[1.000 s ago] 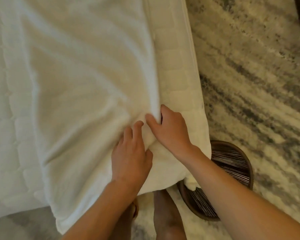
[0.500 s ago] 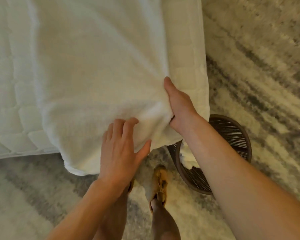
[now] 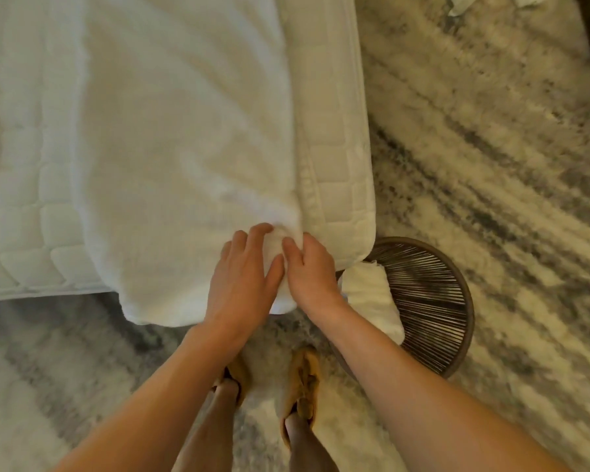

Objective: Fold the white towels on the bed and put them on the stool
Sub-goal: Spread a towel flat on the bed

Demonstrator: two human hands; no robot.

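White towel (image 3: 184, 158) lies spread on the bed (image 3: 338, 158), not yet folded, its near edge overhanging. The right hand (image 3: 309, 272) pinches its near right corner; the left hand (image 3: 241, 281) presses flat beside it. One folded towel (image 3: 372, 298) already sits on the stool (image 3: 433, 301).

Cannot see fingertips of right hand (image 3: 312, 270), buried in towel (image 3: 184, 148). Cannot tell grip from press for left hand (image 3: 242, 277). Cannot follow towel or bed (image 3: 24, 165) past top edge, nor stool (image 3: 430, 301) and folded towel (image 3: 368, 294) behind right forearm.
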